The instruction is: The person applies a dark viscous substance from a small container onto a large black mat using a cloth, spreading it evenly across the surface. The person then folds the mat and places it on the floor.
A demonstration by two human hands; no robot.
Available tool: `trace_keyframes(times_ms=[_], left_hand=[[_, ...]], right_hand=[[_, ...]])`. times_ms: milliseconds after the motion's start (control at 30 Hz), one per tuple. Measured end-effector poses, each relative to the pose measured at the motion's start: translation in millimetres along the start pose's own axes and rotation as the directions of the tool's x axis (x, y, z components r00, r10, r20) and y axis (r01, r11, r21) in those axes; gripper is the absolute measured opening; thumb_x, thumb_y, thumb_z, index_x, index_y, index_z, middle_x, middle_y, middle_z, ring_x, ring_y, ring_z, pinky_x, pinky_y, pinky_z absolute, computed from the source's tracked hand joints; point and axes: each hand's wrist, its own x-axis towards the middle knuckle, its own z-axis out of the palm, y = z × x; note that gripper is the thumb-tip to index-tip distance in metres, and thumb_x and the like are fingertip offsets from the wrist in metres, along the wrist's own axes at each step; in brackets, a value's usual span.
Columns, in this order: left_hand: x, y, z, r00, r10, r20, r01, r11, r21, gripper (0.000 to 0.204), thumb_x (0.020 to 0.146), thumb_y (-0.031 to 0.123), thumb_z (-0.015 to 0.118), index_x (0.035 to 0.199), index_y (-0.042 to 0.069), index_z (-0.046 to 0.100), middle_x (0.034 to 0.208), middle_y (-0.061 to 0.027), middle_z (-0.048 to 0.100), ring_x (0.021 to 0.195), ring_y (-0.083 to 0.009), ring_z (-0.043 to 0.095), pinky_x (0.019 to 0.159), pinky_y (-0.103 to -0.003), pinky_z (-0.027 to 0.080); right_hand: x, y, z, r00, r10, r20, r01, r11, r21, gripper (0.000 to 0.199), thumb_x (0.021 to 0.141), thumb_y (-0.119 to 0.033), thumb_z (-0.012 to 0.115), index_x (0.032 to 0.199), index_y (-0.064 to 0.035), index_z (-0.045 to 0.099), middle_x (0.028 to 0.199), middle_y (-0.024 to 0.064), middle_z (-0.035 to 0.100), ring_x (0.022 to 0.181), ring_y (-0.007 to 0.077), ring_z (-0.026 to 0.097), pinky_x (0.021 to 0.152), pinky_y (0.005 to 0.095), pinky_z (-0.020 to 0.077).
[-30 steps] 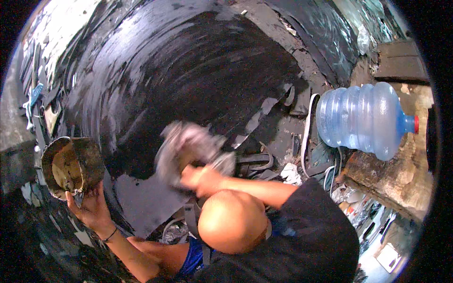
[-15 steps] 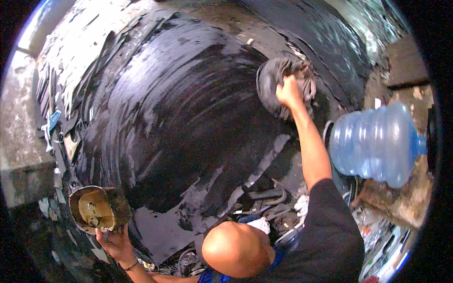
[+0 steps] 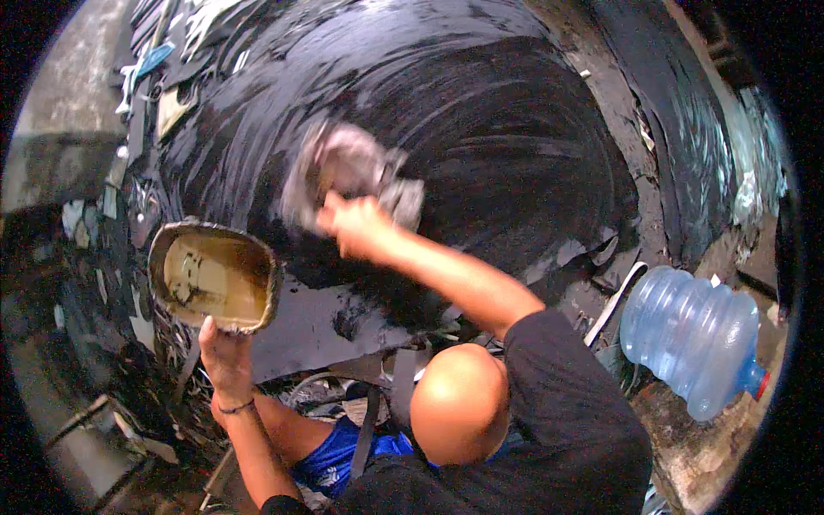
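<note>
My left hand (image 3: pixel 227 360) grips the near edge of a tilted, rough-rimmed container (image 3: pixel 273 279), thumb over the rim. Amber-brown liquid (image 3: pixel 219 283) lies in it, with dark specks or reflections. My right hand (image 3: pixel 360 227) is closed on a bunched greyish-pink cloth (image 3: pixel 343 159), blurred by motion. The cloth is over the left part of a broad black sheet (image 3: pixel 515 146), which carries curved, streaky smears. Whether the whole cloth touches the sheet I cannot tell.
A translucent blue water jug (image 3: pixel 691 335) lies on its side at right, by a brown block (image 3: pixel 695 455). Dark scraps (image 3: pixel 193 26) and a blue-white strip (image 3: pixel 150 64) lie at far left. Another dark sheet (image 3: pixel 674 129) stretches along the far right.
My right hand has swept the cloth from the right side of the black sheet to its left. The view has shifted, and the container now appears higher, its liquid more visible.
</note>
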Motion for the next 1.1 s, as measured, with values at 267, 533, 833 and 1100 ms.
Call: trace_keyframes(times_ms=[267, 533, 833, 1100], left_hand=[[-8, -41, -2, 0.982, 0.136, -0.132, -0.071, 0.911, 0.407, 0.063, 0.070, 0.016, 0.080, 0.116, -0.003, 0.041, 0.114, -0.0113, 0.053, 0.103, -0.0180, 0.052, 0.091, -0.032, 0.042], [-15, -80, -10, 0.917, 0.383, -0.113, -0.223, 0.724, 0.653, 0.090, 0.059, 0.026, 0.088, 0.121, -0.005, 0.032, 0.118, -0.0160, 0.046, 0.108, -0.0234, 0.047, 0.095, -0.034, 0.039], [-46, -19, -102, 0.942, -0.162, -0.293, 0.124, 0.982, -0.144, 0.044, 0.082, 0.039, 0.061, 0.115, 0.010, 0.054, 0.107, -0.0058, 0.061, 0.092, -0.0244, 0.060, 0.083, -0.039, 0.050], [-59, 97, -163, 0.908, 0.100, -0.407, -0.187, 0.966, -0.180, 0.052, 0.083, 0.040, 0.061, 0.124, 0.010, 0.051, 0.121, -0.0076, 0.056, 0.109, -0.0260, 0.054, 0.092, -0.046, 0.046]], right_hand=[[-178, -56, -42, 0.915, 0.269, 0.300, -0.310, 0.946, 0.097, 0.064, 0.056, -0.010, 0.074, 0.116, -0.0218, 0.055, 0.107, 0.0104, 0.049, 0.088, 0.0319, 0.061, 0.068, 0.0433, 0.0538], [-212, 54, -92, 0.762, 0.645, 0.057, -0.636, 0.762, -0.121, 0.038, 0.077, -0.017, 0.059, 0.110, -0.0014, 0.051, 0.106, 0.0188, 0.051, 0.094, 0.0405, 0.055, 0.082, 0.0463, 0.0467], [-108, -32, -4, 0.926, 0.347, 0.148, -0.349, 0.937, -0.019, 0.040, 0.074, -0.020, 0.064, 0.108, -0.0059, 0.050, 0.107, 0.0181, 0.050, 0.092, 0.0407, 0.057, 0.075, 0.0480, 0.0484], [-20, -324, 175, 0.950, -0.087, 0.300, 0.042, 0.987, 0.154, 0.022, 0.074, -0.009, 0.053, 0.096, -0.0052, 0.051, 0.092, 0.0132, 0.053, 0.068, 0.0282, 0.064, 0.047, 0.0420, 0.0507]])
